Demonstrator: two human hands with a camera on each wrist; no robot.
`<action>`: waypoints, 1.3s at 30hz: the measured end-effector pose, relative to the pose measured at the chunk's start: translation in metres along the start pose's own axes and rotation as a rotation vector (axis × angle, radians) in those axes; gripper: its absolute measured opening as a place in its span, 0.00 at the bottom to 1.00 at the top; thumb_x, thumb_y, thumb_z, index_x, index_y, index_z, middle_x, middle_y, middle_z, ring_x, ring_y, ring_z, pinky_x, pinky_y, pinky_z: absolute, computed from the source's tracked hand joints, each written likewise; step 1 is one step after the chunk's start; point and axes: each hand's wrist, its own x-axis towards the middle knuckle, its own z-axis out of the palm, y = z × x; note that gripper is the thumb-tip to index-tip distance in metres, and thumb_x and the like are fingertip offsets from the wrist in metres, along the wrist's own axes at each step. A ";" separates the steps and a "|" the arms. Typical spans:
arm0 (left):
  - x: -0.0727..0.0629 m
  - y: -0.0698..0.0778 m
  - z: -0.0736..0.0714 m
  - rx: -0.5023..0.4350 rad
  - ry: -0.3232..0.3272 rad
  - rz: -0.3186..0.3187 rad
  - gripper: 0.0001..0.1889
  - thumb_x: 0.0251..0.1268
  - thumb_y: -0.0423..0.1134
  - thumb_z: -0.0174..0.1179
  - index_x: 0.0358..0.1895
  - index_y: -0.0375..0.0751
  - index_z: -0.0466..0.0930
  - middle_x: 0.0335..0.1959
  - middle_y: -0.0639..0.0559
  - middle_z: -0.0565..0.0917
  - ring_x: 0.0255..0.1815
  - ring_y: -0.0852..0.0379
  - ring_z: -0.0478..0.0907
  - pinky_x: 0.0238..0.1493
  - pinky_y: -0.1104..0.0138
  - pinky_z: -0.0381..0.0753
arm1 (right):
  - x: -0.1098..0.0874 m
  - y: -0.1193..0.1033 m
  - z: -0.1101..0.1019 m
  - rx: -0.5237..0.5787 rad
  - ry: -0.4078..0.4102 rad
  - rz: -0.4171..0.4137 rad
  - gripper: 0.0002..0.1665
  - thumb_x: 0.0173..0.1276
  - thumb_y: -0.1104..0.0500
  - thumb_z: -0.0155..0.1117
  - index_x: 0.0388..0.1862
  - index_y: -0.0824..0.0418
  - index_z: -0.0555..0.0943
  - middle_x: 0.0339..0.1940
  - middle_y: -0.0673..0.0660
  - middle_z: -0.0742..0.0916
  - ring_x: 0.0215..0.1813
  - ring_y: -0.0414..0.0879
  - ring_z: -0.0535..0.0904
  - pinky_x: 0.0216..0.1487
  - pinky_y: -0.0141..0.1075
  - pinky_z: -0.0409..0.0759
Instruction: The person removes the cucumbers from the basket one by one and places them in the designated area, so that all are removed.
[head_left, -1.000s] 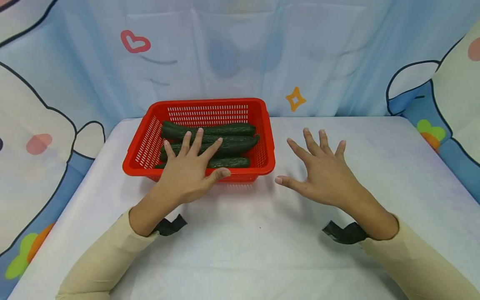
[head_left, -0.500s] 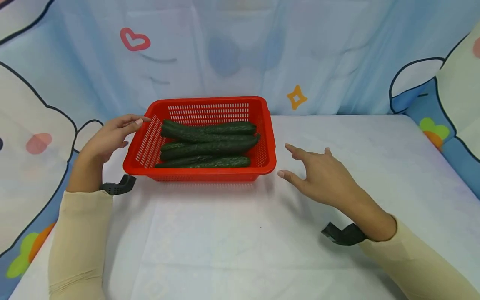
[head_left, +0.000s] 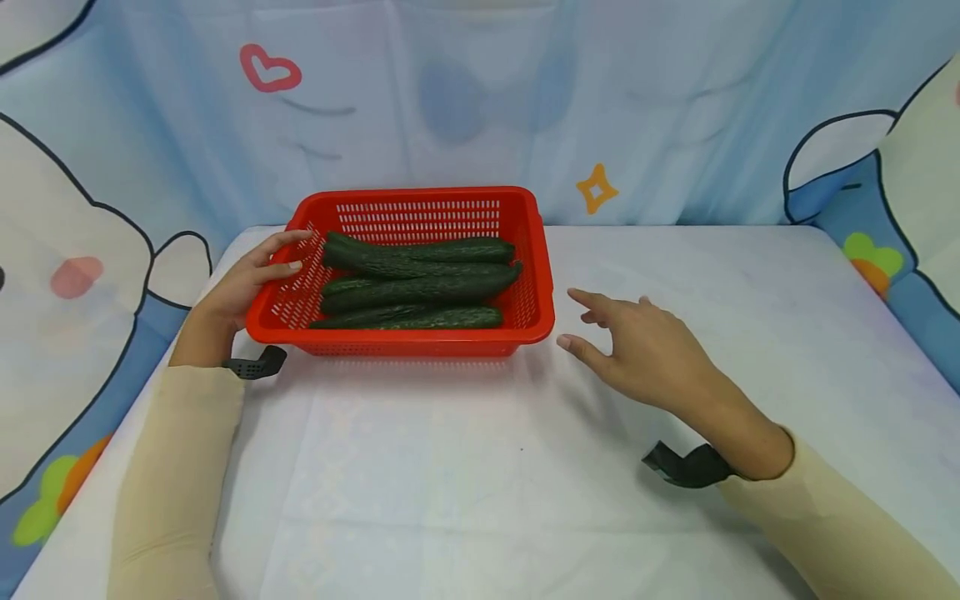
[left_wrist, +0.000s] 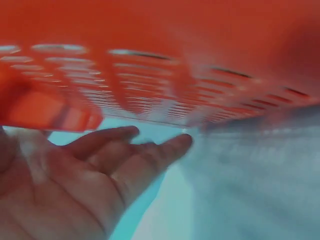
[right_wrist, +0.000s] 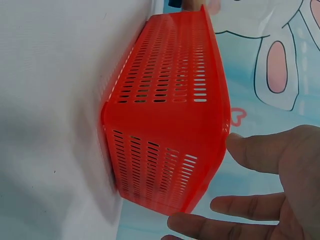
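A red plastic basket with slotted walls stands at the back of the white-covered table. Inside it lie several dark green cucumbers, side by side. My left hand is at the basket's left end, thumb and forefinger reaching over the rim. In the left wrist view, other fingers of that hand extend loosely below the rim, outside the slotted wall. To the right of the basket, my right hand hovers with fingers and thumb spread, a small gap from the rim in the head view.
A light blue cartoon-printed curtain hangs directly behind the table and along both sides. The white tablecloth spreads out in front of the basket. A black strap is on my right wrist, another on my left.
My left hand has moved from above the cucumbers out to the basket's left side, then inward onto the rim. My right hand has turned slightly, its fingers drawn closer together. The basket stays put.
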 end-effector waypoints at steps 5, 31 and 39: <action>0.003 -0.003 0.009 0.123 0.122 -0.005 0.23 0.73 0.35 0.50 0.67 0.57 0.64 0.69 0.45 0.63 0.56 0.52 0.76 0.43 0.66 0.87 | 0.000 -0.001 0.004 0.021 0.124 -0.069 0.29 0.68 0.48 0.64 0.65 0.57 0.76 0.43 0.58 0.90 0.42 0.51 0.86 0.39 0.48 0.83; 0.004 -0.004 0.008 0.108 0.115 0.024 0.27 0.71 0.31 0.48 0.69 0.58 0.65 0.69 0.44 0.64 0.54 0.53 0.78 0.43 0.66 0.87 | 0.117 -0.078 0.023 0.203 -0.111 -0.199 0.15 0.66 0.51 0.68 0.50 0.54 0.85 0.43 0.53 0.88 0.47 0.46 0.82 0.46 0.40 0.83; 0.000 -0.004 0.006 0.054 0.072 0.030 0.27 0.71 0.31 0.49 0.70 0.59 0.64 0.71 0.44 0.60 0.55 0.53 0.77 0.46 0.65 0.87 | 0.143 -0.101 0.036 -0.029 -0.246 -0.183 0.29 0.63 0.46 0.70 0.63 0.51 0.79 0.57 0.56 0.83 0.63 0.52 0.71 0.66 0.47 0.68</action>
